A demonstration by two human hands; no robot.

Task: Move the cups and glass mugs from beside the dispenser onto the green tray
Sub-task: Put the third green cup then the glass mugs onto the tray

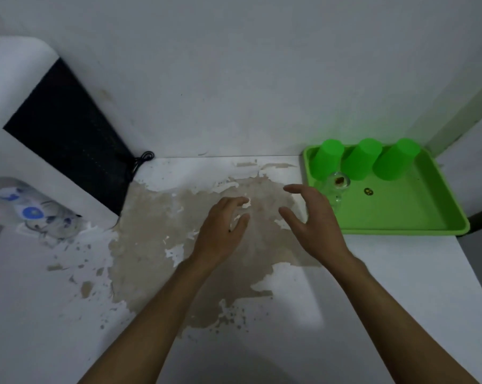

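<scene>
White table [400, 286] with a worn brown patch, water dispenser [26, 120] at far left, green tray [400, 225] at right holding three upturned green cups [328, 159] and a glass mug [338, 187], right hand [314, 225] empty with fingers spread beside the tray, just short of the mug, left hand [223, 231] empty and loosely curled over the patch

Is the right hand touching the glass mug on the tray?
Cannot tell. In the head view the right hand overlaps the glass mug on the green tray; no contact or gap shows.

Both arms fwd, left hand [223, 231] & right hand [314, 223] empty, palms facing, fingers loosely curled.
</scene>
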